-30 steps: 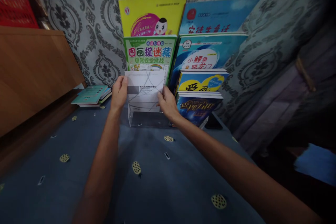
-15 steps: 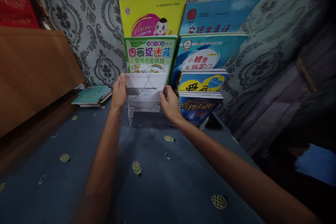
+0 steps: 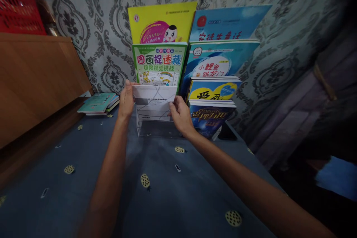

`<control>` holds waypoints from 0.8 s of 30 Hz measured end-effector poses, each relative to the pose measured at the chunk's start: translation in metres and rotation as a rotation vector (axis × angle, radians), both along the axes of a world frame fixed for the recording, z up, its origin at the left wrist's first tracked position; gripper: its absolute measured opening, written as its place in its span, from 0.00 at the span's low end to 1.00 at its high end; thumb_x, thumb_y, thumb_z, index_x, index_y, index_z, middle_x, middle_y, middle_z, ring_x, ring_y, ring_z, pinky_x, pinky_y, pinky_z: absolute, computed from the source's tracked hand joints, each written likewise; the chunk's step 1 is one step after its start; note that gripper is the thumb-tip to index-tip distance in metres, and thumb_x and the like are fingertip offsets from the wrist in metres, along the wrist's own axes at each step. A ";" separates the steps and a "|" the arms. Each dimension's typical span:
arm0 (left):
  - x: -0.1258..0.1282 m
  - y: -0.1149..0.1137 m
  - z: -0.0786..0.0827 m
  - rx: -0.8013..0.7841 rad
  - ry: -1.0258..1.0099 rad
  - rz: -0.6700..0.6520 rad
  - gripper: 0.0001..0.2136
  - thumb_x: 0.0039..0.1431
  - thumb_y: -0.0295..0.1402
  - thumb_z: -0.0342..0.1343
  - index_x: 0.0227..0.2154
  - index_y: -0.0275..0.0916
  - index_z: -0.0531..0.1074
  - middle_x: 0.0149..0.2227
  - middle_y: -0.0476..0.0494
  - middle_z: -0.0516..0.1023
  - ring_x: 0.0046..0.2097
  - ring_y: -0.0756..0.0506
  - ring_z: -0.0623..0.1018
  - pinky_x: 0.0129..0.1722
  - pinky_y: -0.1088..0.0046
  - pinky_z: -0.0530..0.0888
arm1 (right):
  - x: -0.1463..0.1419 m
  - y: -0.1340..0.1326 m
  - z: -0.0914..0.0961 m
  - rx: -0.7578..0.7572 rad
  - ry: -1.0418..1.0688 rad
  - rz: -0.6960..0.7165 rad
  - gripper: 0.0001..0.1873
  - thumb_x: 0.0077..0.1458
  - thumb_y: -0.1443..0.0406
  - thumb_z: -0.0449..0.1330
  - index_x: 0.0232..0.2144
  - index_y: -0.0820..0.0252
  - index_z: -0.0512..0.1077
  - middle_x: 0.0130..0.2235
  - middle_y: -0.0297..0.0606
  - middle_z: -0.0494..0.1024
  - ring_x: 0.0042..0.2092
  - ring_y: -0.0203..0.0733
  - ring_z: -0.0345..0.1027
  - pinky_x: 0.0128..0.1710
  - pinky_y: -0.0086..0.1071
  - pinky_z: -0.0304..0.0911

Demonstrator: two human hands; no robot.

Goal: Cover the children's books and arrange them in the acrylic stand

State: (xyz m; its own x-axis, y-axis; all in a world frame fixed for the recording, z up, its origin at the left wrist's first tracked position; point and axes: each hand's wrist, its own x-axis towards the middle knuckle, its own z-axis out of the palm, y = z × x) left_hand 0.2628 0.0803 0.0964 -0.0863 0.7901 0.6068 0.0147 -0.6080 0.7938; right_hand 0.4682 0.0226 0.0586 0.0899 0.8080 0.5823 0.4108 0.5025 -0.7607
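A white booklet (image 3: 154, 103) with thin grey lines and small print is held at its two side edges. My left hand (image 3: 126, 102) grips its left edge, the thumb showing on top. On the right edge, my right hand (image 3: 181, 114) is closed with thumb and fingers on the booklet. Below it shows the front of a clear book stand (image 3: 158, 131); whether the booklet touches the stand's base cannot be seen. Right behind the booklet stands a green picture book (image 3: 158, 63), and a yellow book (image 3: 158, 16) rises behind that one.
Right of the booklet, the stand holds a dark blue book (image 3: 208, 119), a blue-and-yellow book (image 3: 214, 89), a teal book (image 3: 228, 55) and a blue book (image 3: 231, 22). A small book pile (image 3: 97, 103) lies left, beside a wooden cabinet (image 3: 36, 81). A dark phone-like object (image 3: 227, 132) lies right.
The booklet's top edge has come down a little against the green book, and both hands have moved slightly with it. The camera view has shifted slightly upward.
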 end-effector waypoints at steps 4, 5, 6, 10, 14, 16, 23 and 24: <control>-0.001 0.000 0.000 0.001 0.006 0.013 0.37 0.58 0.69 0.41 0.39 0.40 0.77 0.35 0.40 0.78 0.41 0.41 0.79 0.37 0.66 0.76 | 0.000 -0.002 -0.001 0.006 0.016 0.027 0.12 0.62 0.61 0.51 0.47 0.54 0.67 0.49 0.48 0.79 0.51 0.54 0.74 0.45 0.51 0.73; -0.001 0.000 0.000 0.002 0.012 0.023 0.37 0.58 0.69 0.40 0.39 0.40 0.77 0.36 0.40 0.78 0.41 0.41 0.79 0.36 0.66 0.75 | 0.000 -0.002 -0.002 0.010 0.019 0.034 0.12 0.62 0.60 0.51 0.47 0.54 0.67 0.50 0.49 0.79 0.52 0.55 0.74 0.45 0.51 0.73; -0.001 -0.001 0.000 -0.002 0.016 0.032 0.37 0.59 0.69 0.40 0.38 0.40 0.77 0.36 0.39 0.79 0.40 0.42 0.79 0.35 0.67 0.75 | 0.000 -0.003 -0.003 0.015 0.021 0.037 0.13 0.63 0.60 0.51 0.48 0.54 0.67 0.51 0.49 0.79 0.52 0.55 0.74 0.46 0.51 0.73; -0.001 -0.003 0.003 -0.035 0.003 0.040 0.38 0.59 0.70 0.37 0.39 0.40 0.76 0.38 0.39 0.82 0.40 0.42 0.81 0.30 0.71 0.73 | 0.001 -0.006 -0.007 0.028 0.000 0.022 0.16 0.63 0.58 0.53 0.51 0.54 0.68 0.52 0.47 0.79 0.52 0.55 0.74 0.48 0.52 0.73; -0.002 -0.002 0.003 -0.018 0.020 0.031 0.39 0.60 0.70 0.35 0.40 0.40 0.75 0.40 0.38 0.82 0.42 0.41 0.82 0.32 0.70 0.75 | 0.002 -0.008 -0.010 0.024 -0.013 0.025 0.17 0.64 0.57 0.52 0.52 0.54 0.68 0.53 0.49 0.79 0.53 0.56 0.73 0.48 0.53 0.73; -0.002 0.000 0.003 -0.011 0.016 0.013 0.38 0.60 0.70 0.35 0.41 0.40 0.74 0.40 0.38 0.82 0.43 0.41 0.82 0.33 0.69 0.76 | 0.003 -0.008 -0.012 0.022 -0.013 0.028 0.17 0.64 0.57 0.51 0.51 0.55 0.67 0.53 0.50 0.78 0.54 0.56 0.73 0.47 0.54 0.73; -0.005 0.003 0.004 -0.017 -0.048 -0.074 0.38 0.57 0.72 0.36 0.40 0.42 0.74 0.39 0.38 0.82 0.45 0.38 0.82 0.38 0.63 0.79 | 0.003 -0.013 -0.013 0.040 0.004 0.052 0.14 0.63 0.58 0.51 0.49 0.53 0.67 0.54 0.49 0.77 0.55 0.56 0.72 0.47 0.55 0.73; -0.005 0.003 0.004 -0.015 -0.052 -0.076 0.39 0.56 0.72 0.36 0.40 0.42 0.74 0.40 0.38 0.82 0.45 0.39 0.82 0.39 0.63 0.79 | 0.003 -0.014 -0.013 0.038 0.005 0.059 0.14 0.64 0.59 0.51 0.49 0.52 0.67 0.54 0.48 0.77 0.55 0.55 0.72 0.47 0.54 0.73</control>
State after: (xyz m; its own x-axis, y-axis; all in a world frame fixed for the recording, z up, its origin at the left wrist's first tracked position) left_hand 0.2578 0.0829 0.1008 -0.0568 0.8047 0.5910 -0.0731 -0.5937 0.8014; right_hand 0.4711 0.0083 0.0454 0.0460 0.7892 0.6125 0.3759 0.5544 -0.7425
